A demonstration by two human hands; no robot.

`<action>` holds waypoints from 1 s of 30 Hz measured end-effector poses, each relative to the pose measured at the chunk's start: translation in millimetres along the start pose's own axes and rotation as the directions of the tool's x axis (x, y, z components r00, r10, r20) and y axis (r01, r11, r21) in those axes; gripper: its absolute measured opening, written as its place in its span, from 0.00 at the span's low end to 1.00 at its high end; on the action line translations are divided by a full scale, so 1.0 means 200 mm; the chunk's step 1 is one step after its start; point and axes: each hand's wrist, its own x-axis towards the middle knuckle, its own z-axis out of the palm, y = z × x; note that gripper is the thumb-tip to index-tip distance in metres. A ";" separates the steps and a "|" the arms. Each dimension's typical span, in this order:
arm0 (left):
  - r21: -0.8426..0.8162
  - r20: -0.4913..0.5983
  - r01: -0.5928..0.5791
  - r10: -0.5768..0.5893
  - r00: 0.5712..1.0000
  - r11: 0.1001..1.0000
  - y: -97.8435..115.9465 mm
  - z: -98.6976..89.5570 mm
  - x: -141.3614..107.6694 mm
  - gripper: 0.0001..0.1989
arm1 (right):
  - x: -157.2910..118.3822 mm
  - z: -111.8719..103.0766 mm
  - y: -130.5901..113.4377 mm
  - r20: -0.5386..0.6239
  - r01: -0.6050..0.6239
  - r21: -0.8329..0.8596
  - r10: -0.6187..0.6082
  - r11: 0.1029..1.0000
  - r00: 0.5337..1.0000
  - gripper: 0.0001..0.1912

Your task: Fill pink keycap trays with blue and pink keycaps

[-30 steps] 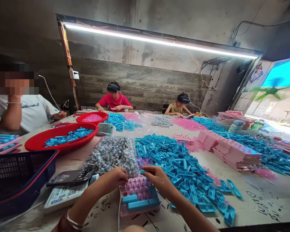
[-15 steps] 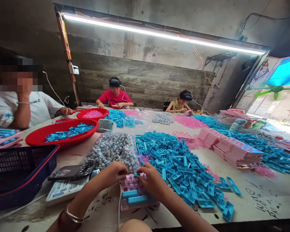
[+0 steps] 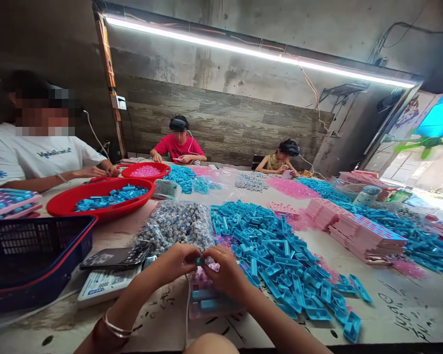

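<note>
In front of me lies a pink plate (image 3: pixel 196 310) with clear pinkish pieces in its upper part and long blue caps (image 3: pixel 213 304) across its lower part. My left hand (image 3: pixel 182 258) is closed in a pinch above its top edge. Facing it, my right hand (image 3: pixel 223 270) pinches too, and both sets of fingertips meet at a small blue cap (image 3: pixel 199 261). The fingers cover most of that cap, and my right hand hides part of the plate. A heap of blue caps (image 3: pixel 276 255) spreads just right of my right hand.
A bag of small grey-and-white parts (image 3: pixel 179 223) lies beyond my hands. To the left are a phone (image 3: pixel 112 258) on a white box (image 3: pixel 105 290), a dark blue basket (image 3: pixel 74 255) and a red basin (image 3: pixel 99 216). Pink plates (image 3: pixel 358 228) are stacked right. Three people sit around the table.
My hands have lifted slightly and drawn together, with the small blue cap now between their fingertips. The person at left has lowered a hand from the face to the table.
</note>
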 end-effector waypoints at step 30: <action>0.066 0.064 -0.001 -0.003 0.998 0.998 -0.07 0.01 0.02 0.09 | -0.01 0.04 -0.05 0.184 0.069 -0.095 -0.051 0.993 0.982 0.08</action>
